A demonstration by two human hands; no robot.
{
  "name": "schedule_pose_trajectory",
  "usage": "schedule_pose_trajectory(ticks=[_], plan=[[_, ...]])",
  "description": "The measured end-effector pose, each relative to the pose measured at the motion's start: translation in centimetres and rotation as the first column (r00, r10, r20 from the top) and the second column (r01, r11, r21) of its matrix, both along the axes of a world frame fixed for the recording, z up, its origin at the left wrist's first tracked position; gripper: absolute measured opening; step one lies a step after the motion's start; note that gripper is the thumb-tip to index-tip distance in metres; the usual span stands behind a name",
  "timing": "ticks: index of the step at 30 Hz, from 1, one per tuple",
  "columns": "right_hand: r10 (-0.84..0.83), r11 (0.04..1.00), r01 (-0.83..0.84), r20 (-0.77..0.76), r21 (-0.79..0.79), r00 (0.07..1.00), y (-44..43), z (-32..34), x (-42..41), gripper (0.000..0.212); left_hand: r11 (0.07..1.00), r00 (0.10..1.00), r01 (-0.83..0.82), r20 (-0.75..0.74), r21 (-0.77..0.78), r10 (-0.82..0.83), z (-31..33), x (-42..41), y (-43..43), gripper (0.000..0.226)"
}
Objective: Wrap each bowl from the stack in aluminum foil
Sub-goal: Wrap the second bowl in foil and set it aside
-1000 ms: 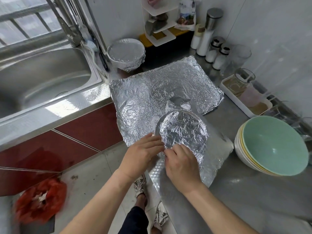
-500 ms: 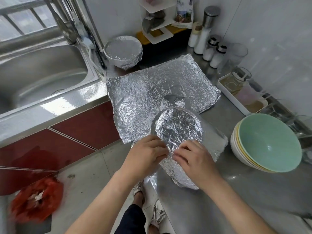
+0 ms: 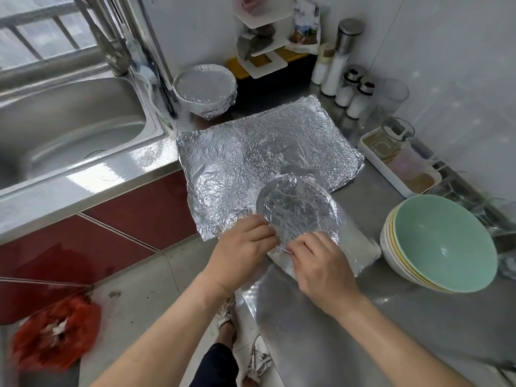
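Head view: the bowl (image 3: 296,208) sits just left of the stack (image 3: 444,241), at the near edge of the counter (image 3: 335,331), likely so both hands reach its rim easily. The left hand (image 3: 243,244) and right hand (image 3: 321,263) meet at its near side, fingers curled, pinching foil (image 3: 360,247) against the rim, seemingly to tuck loose edges in. A spare sheet (image 3: 251,152) lies flat left of the stack, probably waiting for the next one. Farther left, well apart, stands a done bowl (image 3: 205,90). The bowl in hand shows all silver: top skin crinkled, fairly taut, slack foil flaring toward the stack.
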State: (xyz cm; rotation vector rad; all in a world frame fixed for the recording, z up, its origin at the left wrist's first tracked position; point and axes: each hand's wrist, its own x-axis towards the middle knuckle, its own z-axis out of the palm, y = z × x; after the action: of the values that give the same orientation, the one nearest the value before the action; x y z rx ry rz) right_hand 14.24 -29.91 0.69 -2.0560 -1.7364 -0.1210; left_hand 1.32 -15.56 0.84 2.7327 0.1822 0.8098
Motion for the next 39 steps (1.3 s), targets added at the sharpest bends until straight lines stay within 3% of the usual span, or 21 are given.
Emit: schedule_pose_trajectory(ticks=[7,15,20,24,27,32,36,39], plan=[[-0.056,0.994,0.052,0.043,0.096,0.998,3.2,1.5,-2.2,0.009,0.997,0.997,-0.079,0.027,0.014,0.078,1.1,-1.7,2.8,0.014],[-0.166,0.983,0.167,-0.019,0.072,0.986,7.2,-1.5,-5.4,0.007,0.985,0.974,-0.156,-0.179,-0.07,0.141,-0.5,-3.4,5.8,0.022],[-0.136,0.99,0.127,-0.172,-0.06,0.976,6.3,-1.2,-5.0,0.022,0.967,0.959,-0.21,-0.225,-0.142,0.175,-0.5,-3.8,4.6,0.034],[-0.101,0.995,0.103,-0.312,-0.011,0.945,4.8,-0.5,-2.7,0.026,0.983,0.972,-0.141,-0.204,-0.119,0.115,-0.1,-3.8,3.7,0.025],[-0.037,0.999,0.031,-0.268,-0.026,0.963,4.2,-0.8,-1.6,0.023,0.984,0.973,-0.14,-0.199,-0.114,0.115,-0.3,-3.4,3.8,0.015],[0.03,0.999,-0.031,-0.126,-0.006,0.992,3.7,-1.3,-1.0,0.02,0.981,0.97,-0.136,-0.219,-0.137,0.104,-0.7,-3.0,4.0,0.022],[0.036,0.999,-0.034,-0.042,0.029,0.998,3.7,-1.9,-1.2,0.003,0.983,0.976,-0.129,-0.192,-0.127,0.103,-1.0,-3.1,3.9,0.026],[0.007,0.999,-0.007,-0.014,0.048,1.0,4.0,-2.5,-1.2,0.013,0.983,0.98,-0.131,-0.165,-0.127,0.109,-1.4,-3.0,3.7,0.027]])
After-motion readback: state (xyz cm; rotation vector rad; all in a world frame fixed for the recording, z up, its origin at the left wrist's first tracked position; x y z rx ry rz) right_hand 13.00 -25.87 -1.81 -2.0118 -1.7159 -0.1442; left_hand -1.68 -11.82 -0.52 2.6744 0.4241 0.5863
